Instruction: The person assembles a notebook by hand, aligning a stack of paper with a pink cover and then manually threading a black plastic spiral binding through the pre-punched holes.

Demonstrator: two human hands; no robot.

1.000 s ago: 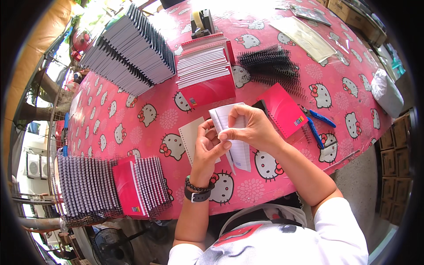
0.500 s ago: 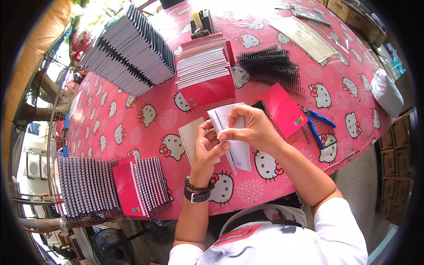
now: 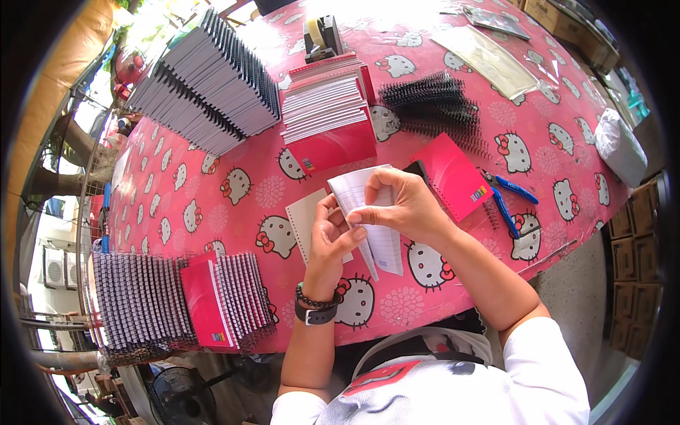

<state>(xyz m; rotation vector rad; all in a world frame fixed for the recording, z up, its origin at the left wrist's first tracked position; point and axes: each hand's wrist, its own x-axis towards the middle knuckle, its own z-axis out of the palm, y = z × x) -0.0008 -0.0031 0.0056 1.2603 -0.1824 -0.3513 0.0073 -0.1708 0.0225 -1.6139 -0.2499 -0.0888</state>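
Observation:
A thin sheaf of lined paper [image 3: 386,249] is bent between my two hands above the table. My left hand [image 3: 333,237] grips its left edge, thumb against fingers. From the right, my right hand [image 3: 411,207] pinches the sheets with thumb and forefinger. Beneath the left hand lies a cream sheet with punched holes [image 3: 303,218]. Just right of my right hand rests a red notebook cover [image 3: 457,173] with a dark piece under its left edge. Blue-handled pliers [image 3: 516,191] lie beside it.
Beyond my hands stand red covers with paper blocks [image 3: 329,145], a tape dispenser [image 3: 322,39] and black spiral coils [image 3: 432,110]. Tall stacks of notebooks [image 3: 212,85] rise at far left; spiral-bound notebooks [image 3: 142,297] sit at near left. A white plastic bundle [image 3: 618,145] lies at the right edge.
The upper part of the sheaf has shifted slightly left and shows more of its lined face. Both hands keep nearly the same place and grip.

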